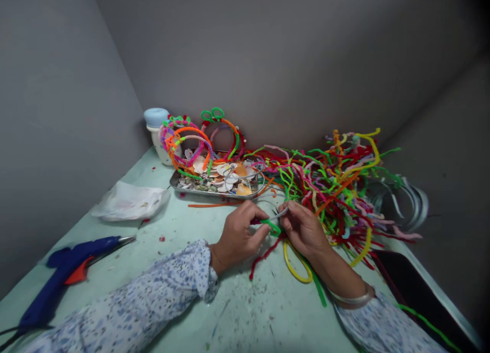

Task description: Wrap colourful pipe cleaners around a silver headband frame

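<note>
My left hand pinches a bright green pipe cleaner, bent into a small curve between thumb and forefinger. My right hand, a bangle at its wrist, is closed on a thin grey band whose end runs across to the left fingertips. Part of the band is hidden behind the fingers. A red pipe cleaner and a yellow pipe cleaner lie on the table just below the hands. Close behind my right hand rises a big tangled heap of pipe cleaners in many colours.
A metal tray holds shells, with pipe-cleaner headbands standing on it. On the left are a blue glue gun, a white plastic bag and a lidded container. Grey headbands and a dark phone-like slab lie right.
</note>
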### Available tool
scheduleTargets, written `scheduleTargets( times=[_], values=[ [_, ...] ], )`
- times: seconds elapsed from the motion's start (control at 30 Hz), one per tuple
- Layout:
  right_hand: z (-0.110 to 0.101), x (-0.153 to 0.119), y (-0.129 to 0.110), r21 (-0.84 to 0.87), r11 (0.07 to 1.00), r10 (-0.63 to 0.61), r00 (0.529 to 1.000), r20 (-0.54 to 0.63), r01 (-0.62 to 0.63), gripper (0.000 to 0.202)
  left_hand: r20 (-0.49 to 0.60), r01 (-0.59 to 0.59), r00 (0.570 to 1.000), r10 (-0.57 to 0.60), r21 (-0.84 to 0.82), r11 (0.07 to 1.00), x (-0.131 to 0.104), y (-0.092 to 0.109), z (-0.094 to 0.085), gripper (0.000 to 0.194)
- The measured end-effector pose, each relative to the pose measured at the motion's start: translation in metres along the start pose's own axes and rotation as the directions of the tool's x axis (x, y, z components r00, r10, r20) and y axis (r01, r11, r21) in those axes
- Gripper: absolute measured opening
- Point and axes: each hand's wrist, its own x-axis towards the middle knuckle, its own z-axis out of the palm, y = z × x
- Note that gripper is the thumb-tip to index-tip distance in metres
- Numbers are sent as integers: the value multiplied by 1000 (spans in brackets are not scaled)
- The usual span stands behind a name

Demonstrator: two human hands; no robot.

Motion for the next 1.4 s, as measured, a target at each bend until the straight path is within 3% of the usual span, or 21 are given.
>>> scheduleTargets(
  times=[0.3, 0.63, 1.03, 1.4],
  values=[
    [-1, -1, -2, -11, 1000, 23, 997, 70, -22, 19, 21, 45, 999, -45, -17, 999, -3, -1, 1, 6],
    [0, -2, -2, -42, 999, 14, 998, 61, -11, 19, 33, 75, 997, -74, -32, 997, -3, 1, -1, 2],
    [0, -2, -3, -73, 997, 21, 997, 70, -16, 19, 24, 168, 986, -166, -117, 979, 0, 2, -1, 11],
    [1, -1, -2, 13, 1000, 18, 1000, -12, -18, 19, -19, 171, 985, -170, 118, 978, 4, 2, 0, 12]
  ],
)
